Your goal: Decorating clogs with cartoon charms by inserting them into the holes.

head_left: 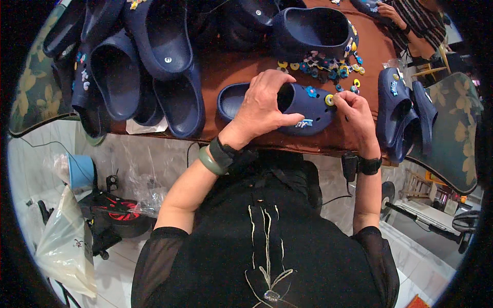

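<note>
A navy blue clog (297,104) lies on the brown-covered table before me, its holed toe pointing right. My left hand (263,102) grips the clog around its middle, thumb on the upper and fingers over the far side. A blue flower charm (310,92) sits in the upper, and a white and blue lettered charm (304,123) is on its near side by my left thumb. At the toe my right hand (355,114) pinches a round yellow charm (329,100) against the clog. Whether that charm's stem is in a hole is hidden.
Loose charms (328,66) lie heaped beyond the clog, beside another navy clog (314,47). Several navy clogs (177,102) crowd the left; more clogs (394,110) stand at the right edge. Another person's hand (393,15) holds a clog at the far right.
</note>
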`<state>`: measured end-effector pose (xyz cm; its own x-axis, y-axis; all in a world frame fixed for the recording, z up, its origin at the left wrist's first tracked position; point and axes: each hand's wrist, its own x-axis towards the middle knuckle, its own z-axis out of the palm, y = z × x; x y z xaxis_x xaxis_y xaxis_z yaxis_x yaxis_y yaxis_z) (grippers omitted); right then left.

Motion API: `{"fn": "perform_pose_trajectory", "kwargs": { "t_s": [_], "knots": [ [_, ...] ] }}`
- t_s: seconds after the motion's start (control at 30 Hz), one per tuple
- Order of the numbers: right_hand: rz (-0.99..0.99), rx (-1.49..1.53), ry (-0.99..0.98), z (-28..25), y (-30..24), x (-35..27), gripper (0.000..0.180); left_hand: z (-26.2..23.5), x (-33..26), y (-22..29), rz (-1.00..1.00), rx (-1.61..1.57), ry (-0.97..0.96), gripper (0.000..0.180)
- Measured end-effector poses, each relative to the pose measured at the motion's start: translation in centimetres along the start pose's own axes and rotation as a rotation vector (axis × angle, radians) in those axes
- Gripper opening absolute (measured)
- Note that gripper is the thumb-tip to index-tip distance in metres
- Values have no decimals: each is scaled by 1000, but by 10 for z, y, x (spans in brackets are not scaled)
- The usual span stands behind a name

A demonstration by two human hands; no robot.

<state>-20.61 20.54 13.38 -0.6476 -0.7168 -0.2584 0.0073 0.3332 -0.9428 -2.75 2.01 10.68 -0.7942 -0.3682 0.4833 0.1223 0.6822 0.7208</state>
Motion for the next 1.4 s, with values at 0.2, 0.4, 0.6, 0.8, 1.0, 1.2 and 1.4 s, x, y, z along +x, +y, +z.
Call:
{"fn": "perform_pose_trajectory", "kwargs": {
  "t_s": [0.2, 0.4, 0.6, 0.8, 1.0, 1.2, 1.4],
  "knots": [
    [-61, -268, 89, -4, 19, 6, 23, 2, 0, -1, 17, 0, 22, 67],
    [-96, -251, 146, 2, 39, 5, 26, 2, 0, -2, 25, 3, 39, 67],
    [-318, -69, 337, 25, 34, 2, 19, 3, 0, -1, 30, -11, 46, 67],
    [-353, -367, 274, 26, 42, 15, 12, 4, 1, 1, 24, 2, 45, 67],
    [-597, -396, 176, 30, 19, 15, 11, 4, 0, -3, 32, -6, 58, 66],
    [-669, -698, 26, 14, 9, 8, 21, 2, 0, -2, 26, -7, 52, 65],
    [-666, -679, 86, 12, 19, 1, 23, 2, 0, -2, 13, 7, 45, 65]
  ]
}}
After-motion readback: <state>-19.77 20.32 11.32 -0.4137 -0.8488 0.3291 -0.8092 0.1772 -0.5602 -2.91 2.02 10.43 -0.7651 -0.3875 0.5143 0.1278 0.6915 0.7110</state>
